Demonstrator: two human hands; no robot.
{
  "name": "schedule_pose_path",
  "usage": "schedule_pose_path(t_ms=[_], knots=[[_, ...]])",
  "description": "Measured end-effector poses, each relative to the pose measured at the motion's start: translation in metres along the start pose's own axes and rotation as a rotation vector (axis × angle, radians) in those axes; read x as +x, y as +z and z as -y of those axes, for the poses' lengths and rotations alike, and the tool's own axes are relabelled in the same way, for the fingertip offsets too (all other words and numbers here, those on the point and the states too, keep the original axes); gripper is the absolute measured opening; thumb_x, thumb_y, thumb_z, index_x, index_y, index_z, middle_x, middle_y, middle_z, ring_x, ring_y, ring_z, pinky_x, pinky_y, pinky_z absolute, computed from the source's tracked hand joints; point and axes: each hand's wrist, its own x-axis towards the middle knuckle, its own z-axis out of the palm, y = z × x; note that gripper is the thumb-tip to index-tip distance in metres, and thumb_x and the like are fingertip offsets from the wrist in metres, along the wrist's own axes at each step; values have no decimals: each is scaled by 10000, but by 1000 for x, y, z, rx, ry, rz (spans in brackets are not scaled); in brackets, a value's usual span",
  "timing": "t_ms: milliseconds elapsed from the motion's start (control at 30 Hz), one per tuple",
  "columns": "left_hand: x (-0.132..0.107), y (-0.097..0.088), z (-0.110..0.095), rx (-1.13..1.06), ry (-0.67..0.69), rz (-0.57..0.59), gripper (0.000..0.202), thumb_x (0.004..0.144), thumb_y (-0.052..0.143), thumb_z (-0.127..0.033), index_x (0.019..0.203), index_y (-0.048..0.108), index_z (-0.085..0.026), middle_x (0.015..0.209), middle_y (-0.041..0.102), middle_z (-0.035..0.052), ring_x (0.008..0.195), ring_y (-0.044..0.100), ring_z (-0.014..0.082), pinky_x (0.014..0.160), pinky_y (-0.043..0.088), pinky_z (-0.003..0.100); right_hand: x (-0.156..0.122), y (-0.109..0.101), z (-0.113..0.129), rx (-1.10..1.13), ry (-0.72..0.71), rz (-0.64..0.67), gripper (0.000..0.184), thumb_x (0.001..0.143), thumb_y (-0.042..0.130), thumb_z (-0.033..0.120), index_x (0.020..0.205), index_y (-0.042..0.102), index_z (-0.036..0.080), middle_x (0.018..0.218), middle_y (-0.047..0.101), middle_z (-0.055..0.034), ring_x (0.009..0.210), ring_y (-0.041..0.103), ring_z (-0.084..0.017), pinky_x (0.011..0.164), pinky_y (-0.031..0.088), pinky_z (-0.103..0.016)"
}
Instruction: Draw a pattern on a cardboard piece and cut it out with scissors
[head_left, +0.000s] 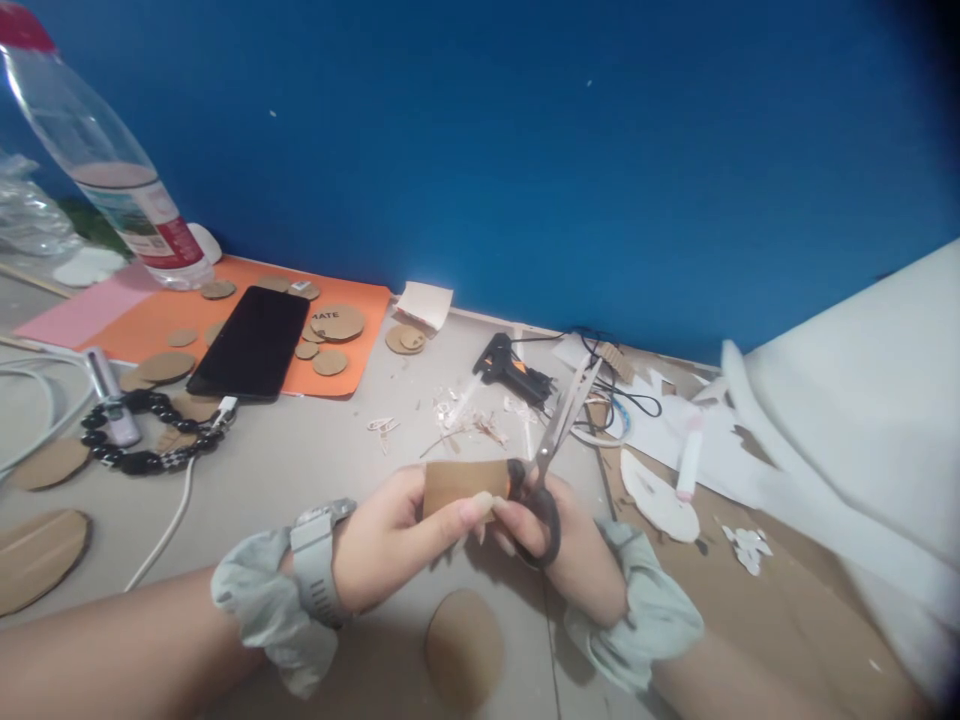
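Between both hands is a small rectangular piece of brown cardboard (pixel 463 484). My left hand (pixel 397 545) is closed on its left side and lower edge, thumb lying across the front. In my right hand (pixel 570 535) are black-handled scissors (pixel 553 440), their blades pointing up and away from me, seemingly parted a little. The fingertips of my right hand also meet the cardboard's lower right corner. A cardboard disc (pixel 465 650) lies on the table just below the hands. Beyond them rests a black glue gun (pixel 514 370).
To the left, a phone (pixel 251 342) lies on orange paper (pixel 360 345) among several cardboard discs, near a beaded bracelet (pixel 142 462) and white cable (pixel 169 525). A plastic bottle (pixel 112 160) stands behind. Paper scraps and a white marker (pixel 690 458) lie right. A blue wall (pixel 480 150) rises behind.
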Motion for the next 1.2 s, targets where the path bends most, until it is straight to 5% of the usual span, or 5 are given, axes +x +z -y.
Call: schedule_pose_path(t_ms=[167, 400, 667, 900, 1200], knots=[[2, 1, -1, -28, 2, -180, 311, 922, 465, -391, 810, 606, -139, 711, 596, 20, 660, 533, 129, 629, 453, 243, -3, 3, -4, 23, 55, 28, 314, 825, 594, 471, 765, 517, 173, 576, 508, 30, 485, 458, -94, 465, 417, -206], [-1, 2, -4, -50, -114, -28, 290, 856, 552, -387, 858, 629, -107, 726, 629, 55, 628, 584, 153, 582, 496, 258, 1, -7, -9, -24, 47, -139, 280, 832, 593, 449, 772, 515, 187, 569, 484, 43, 463, 437, -91, 432, 390, -199], [3, 0, 0, -8, -14, -173, 367, 926, 439, -430, 774, 616, -146, 686, 597, 15, 625, 541, 127, 582, 451, 223, -5, 2, -1, 12, 133, -32, 283, 788, 646, 412, 756, 470, 193, 549, 481, 58, 483, 428, -90, 469, 392, -205], [0, 3, 0, 106, -15, -15, 400, 929, 421, -428, 714, 596, -140, 588, 504, -5, 535, 467, 107, 510, 391, 216, -5, 5, -1, 60, 105, -66, 337, 801, 626, 487, 759, 472, 191, 588, 470, 50, 495, 414, -85, 461, 384, -192], [0, -1, -3, 168, 135, -303, 284, 909, 464, -328, 697, 552, -160, 640, 541, -10, 590, 486, 111, 569, 420, 211, -6, -6, 6, 75, 155, 429, 573, 779, 440, 723, 860, 569, 171, 645, 508, -15, 450, 415, -110, 409, 351, -248]])
